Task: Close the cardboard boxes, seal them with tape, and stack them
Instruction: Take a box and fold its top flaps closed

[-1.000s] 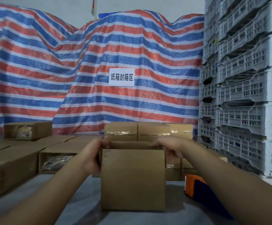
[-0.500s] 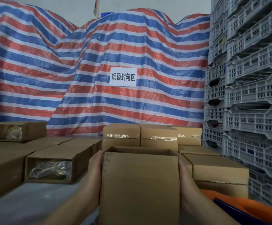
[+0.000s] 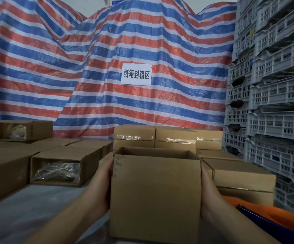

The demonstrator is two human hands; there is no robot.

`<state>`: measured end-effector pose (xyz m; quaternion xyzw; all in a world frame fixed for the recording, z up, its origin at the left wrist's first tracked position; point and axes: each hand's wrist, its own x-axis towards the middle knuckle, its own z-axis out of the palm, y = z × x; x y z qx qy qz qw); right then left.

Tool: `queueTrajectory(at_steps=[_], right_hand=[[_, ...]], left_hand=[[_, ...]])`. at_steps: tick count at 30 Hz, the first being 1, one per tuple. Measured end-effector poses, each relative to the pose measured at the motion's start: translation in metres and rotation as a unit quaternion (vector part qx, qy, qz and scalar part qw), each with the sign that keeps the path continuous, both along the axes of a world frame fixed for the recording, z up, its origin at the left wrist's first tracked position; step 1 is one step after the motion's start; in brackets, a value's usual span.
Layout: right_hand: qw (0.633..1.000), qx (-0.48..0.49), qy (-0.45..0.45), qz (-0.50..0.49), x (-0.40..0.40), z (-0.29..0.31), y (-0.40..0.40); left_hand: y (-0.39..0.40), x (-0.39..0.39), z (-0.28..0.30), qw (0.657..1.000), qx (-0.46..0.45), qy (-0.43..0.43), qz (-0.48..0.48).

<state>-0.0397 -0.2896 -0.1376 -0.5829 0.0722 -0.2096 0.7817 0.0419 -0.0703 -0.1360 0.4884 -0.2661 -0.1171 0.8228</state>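
Note:
An open-topped cardboard box (image 3: 155, 194) stands upright right in front of me, its near face filling the lower middle of the view. My left hand (image 3: 102, 182) lies flat against the box's left side and my right hand (image 3: 207, 187) against its right side, so the box is clasped between both palms. The fingers are hidden behind the box. Behind it stand three taped boxes (image 3: 175, 140) in a row. More closed boxes (image 3: 237, 175) are stacked to the right.
On the left lie several long cartons (image 3: 62, 164), one with an open end showing plastic wrap. A striped tarp (image 3: 107, 67) hangs behind. Grey plastic crates (image 3: 272, 103) tower on the right. An orange and blue object (image 3: 265, 219) lies at lower right.
My hands went from the box's top edge down to its two sides. The box has come closer to me and sits higher in view, and the camera has tilted up.

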Motion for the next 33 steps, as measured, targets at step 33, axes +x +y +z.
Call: queueTrajectory(at_steps=[33], right_hand=[[0.945,-0.318,0.025,0.071,-0.030,0.065,-0.023]], left_hand=[[0.002,-0.005,0.004,0.998,0.053,0.004,-0.032]])
